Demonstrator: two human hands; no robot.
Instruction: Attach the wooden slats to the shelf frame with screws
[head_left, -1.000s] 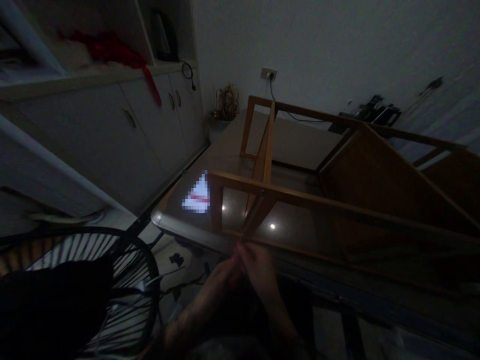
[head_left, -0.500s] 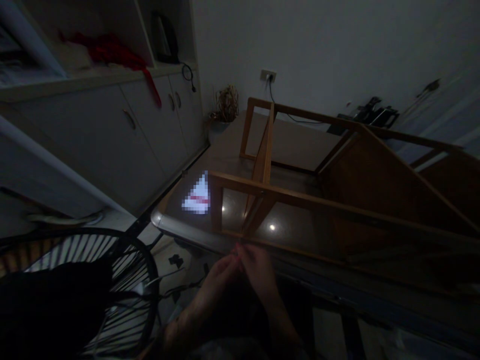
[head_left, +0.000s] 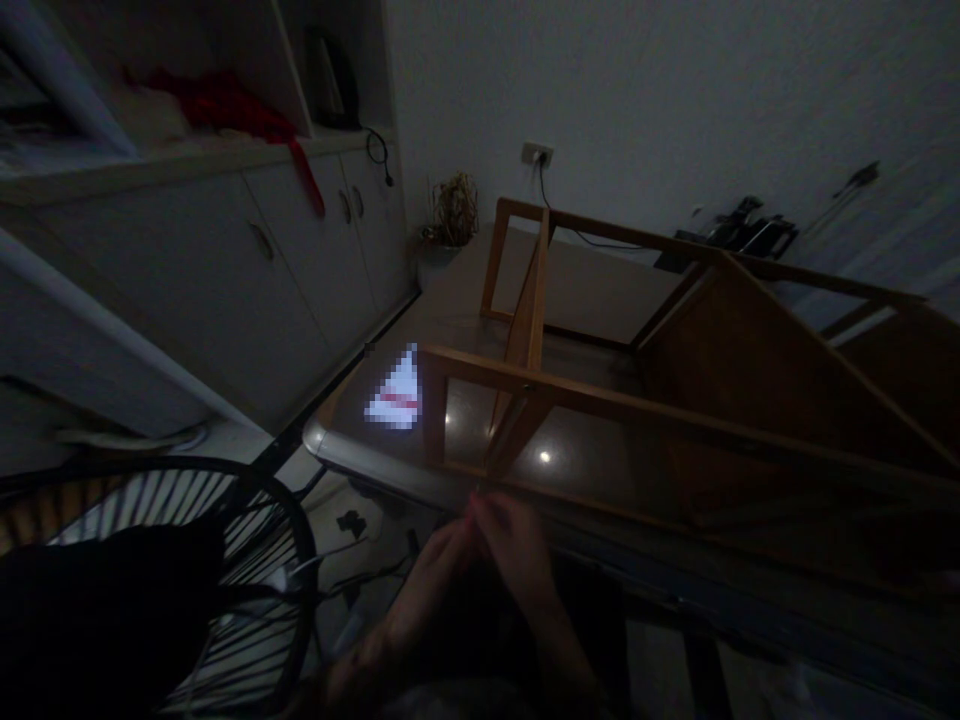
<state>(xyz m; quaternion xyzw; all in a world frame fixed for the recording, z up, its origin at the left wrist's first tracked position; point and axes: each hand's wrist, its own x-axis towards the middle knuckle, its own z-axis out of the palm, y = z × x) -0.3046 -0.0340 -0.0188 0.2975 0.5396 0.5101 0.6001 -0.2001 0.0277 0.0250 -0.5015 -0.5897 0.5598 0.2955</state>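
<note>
Wooden frame [head_left: 600, 400] lies on the glossy brown counter [head_left: 450, 310], with its long rail running across the view and an upright post at its near left corner. Both hands meet just in front of that corner, at the near edge of the counter. The left hand [head_left: 435, 580] comes up from below and left of the frame, the right hand [head_left: 517, 555] from straight below it. Their fingers [head_left: 474, 515] are drawn close together, tips touching or nearly so, just short of the frame's lower rail. The room is too dark to tell whether the fingers pinch anything small between them or how tightly they are closed.

Left of the frame's near post, a blurred white patch [head_left: 396, 395] sits on the counter, and two small light spots reflect in the surface just behind the post. Far left of the frame stands a row of pale cabinets [head_left: 225, 280] with a red cloth [head_left: 225, 100] hanging from the shelf above. Behind the frame, a wall socket [head_left: 538, 152] has a cable plugged in, and a dried plant bunch [head_left: 454, 205] stands beside it. Below and left of the frame is a round wire chair [head_left: 262, 540] with a dark cloth [head_left: 105, 610] on it
</note>
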